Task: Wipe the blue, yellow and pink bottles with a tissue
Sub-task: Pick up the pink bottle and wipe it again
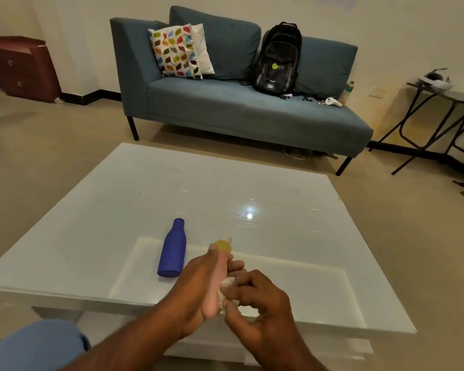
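Observation:
A blue bottle [172, 250] lies on its side on the glossy white table [279, 210], left of my hands. My left hand [194, 279] grips a pale pink bottle [214, 295] above the table's near edge, its base pointing towards me. My right hand [257, 298] pinches a crumpled white tissue [226, 286] against the pink bottle's right side. Just past my left thumb, the top of a yellow bottle [223, 245] with a white cap shows; the rest of it is hidden behind my hand.
Beyond the table stands a blue sofa [239, 108] with a patterned cushion [176, 52] and a black backpack [277, 58]. A dark red cabinet [24, 66] is at the far left, a folding table [439, 103] at the right. My blue-clad knee [38, 346] is at the lower left.

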Motion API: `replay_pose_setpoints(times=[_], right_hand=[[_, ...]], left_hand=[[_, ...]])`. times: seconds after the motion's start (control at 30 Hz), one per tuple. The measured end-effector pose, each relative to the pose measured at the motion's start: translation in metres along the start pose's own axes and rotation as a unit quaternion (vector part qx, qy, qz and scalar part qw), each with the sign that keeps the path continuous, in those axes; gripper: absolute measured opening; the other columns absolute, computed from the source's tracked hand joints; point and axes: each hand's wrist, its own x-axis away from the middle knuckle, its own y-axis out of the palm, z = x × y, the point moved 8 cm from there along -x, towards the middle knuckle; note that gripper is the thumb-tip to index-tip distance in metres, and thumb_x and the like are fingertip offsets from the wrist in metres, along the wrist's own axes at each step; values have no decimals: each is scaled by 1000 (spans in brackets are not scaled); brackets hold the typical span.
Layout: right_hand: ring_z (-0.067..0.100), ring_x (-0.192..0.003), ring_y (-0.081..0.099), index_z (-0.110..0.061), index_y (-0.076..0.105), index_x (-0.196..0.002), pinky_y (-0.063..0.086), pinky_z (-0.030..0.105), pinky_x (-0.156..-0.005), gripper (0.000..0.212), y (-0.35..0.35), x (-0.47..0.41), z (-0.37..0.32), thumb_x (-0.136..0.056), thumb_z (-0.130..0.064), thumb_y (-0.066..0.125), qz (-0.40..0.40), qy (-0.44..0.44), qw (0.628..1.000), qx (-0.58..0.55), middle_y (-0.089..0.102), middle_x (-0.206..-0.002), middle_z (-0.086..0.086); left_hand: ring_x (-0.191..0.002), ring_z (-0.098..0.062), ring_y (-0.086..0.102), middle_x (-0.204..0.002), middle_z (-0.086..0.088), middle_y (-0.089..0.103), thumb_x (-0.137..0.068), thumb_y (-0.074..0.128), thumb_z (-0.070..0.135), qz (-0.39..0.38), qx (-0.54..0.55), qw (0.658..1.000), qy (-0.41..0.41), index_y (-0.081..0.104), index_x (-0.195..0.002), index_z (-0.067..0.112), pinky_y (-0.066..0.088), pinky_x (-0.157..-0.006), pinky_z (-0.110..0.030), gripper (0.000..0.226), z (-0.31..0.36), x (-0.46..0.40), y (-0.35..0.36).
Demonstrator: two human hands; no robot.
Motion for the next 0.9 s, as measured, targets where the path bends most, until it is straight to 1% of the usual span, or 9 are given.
replay_pose_setpoints(times=[0.1,0.23,0.3,0.37,0.5,0.67,0.77,0.83,0.9], right_hand=[[3,-88,71,-21,84,-97,54,15,-74,20,10,2,-14,-80,-10,85,-75,-20,997,10,72,-97,-10],[19,-92,75,-15,80,-95,59,24,-72,14,-30,-15,-3,-86,-4,78,86,39,994,-52,74,-97,-5],[18,-93,74,-13,80,-96,60,22,-72,13,-32,-18,5,-89,-2,76,102,71,991,-51,72,-98,-5],[15,-89,72,-12,82,-98,59,24,-68,15,-16,-16,6,-87,-2,78,70,69,995,-16,68,-98,-6],[14,-92,71,-13,83,-96,62,36,-72,16,8,-9,11,-83,-4,80,23,59,998,-13,69,-96,-4],[7,-84,68,-13,83,-91,57,23,-73,13,25,-4,-6,-79,-10,83,-81,21,996,1,72,-92,-3],[15,-85,73,-11,80,-88,58,25,-71,15,-8,-21,-4,-79,1,81,43,38,996,-63,75,-90,-1],[18,-88,74,-12,79,-89,60,27,-71,11,-28,-26,7,-84,-2,79,118,82,987,-67,73,-91,-3],[18,-87,72,-11,79,-90,62,35,-70,8,-23,-24,13,-86,-4,79,106,107,987,-50,70,-92,-3]], left_hand=[[-97,-32,70,-103,-21,74,-102,41,47,14,-5,1000,11,66,-111,-4,55,-90,-44,57,9,-4,-2],[-92,-29,71,-95,-12,77,-101,45,42,-10,-56,998,34,67,-109,5,59,-74,-35,44,13,-3,7],[-88,-26,74,-98,-13,76,-101,46,40,-26,-57,998,24,65,-114,8,62,-66,-31,39,3,-3,9],[-86,-21,76,-106,-12,75,-103,43,39,-35,-51,998,23,59,-126,13,62,-70,-30,38,-7,-5,11],[-93,-24,74,-104,-12,76,-102,41,49,-6,-22,1000,-2,62,-124,12,56,-88,-41,48,-15,-15,-3],[-89,-29,72,-100,-13,77,-103,39,47,17,-36,999,22,70,-111,15,56,-85,-45,45,-1,-13,-5],[-94,-29,70,-96,-11,77,-104,41,41,20,-56,997,55,76,-84,33,52,-96,-51,40,17,-4,4],[-104,-33,68,-110,-15,71,-100,46,46,36,-103,992,63,67,-109,24,50,-101,-52,32,18,-1,6],[-108,-32,68,-117,-17,69,-100,45,47,19,-96,993,61,61,-123,15,53,-99,-46,42,14,3,11]])
